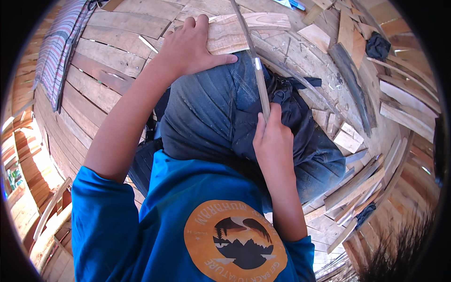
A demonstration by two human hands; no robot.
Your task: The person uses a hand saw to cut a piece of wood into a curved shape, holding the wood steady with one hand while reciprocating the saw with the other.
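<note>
My left hand (192, 49) grips the left end of a pale wooden board (228, 35), thumb along its near edge and fingers over the far side. The board lies just beyond my knee, by the dark jeans (199, 108). In my right hand (274, 136) is a long, narrow, blade-like tool (261, 87), held near its lower end with the fingers closed round it. It slants up and away across the board, with a bright glint midway. Whether it has teeth is too small to tell. A dark cloth (293, 117) lies over my lap beside the right hand.
Wooden planks (105, 66) make up the floor. Scraps and offcuts (314, 37) lie beyond the board, and a dark curved slat (352, 84) rests on the right. More strips (359, 188) are piled at lower right. A striped cloth (61, 42) is at far left.
</note>
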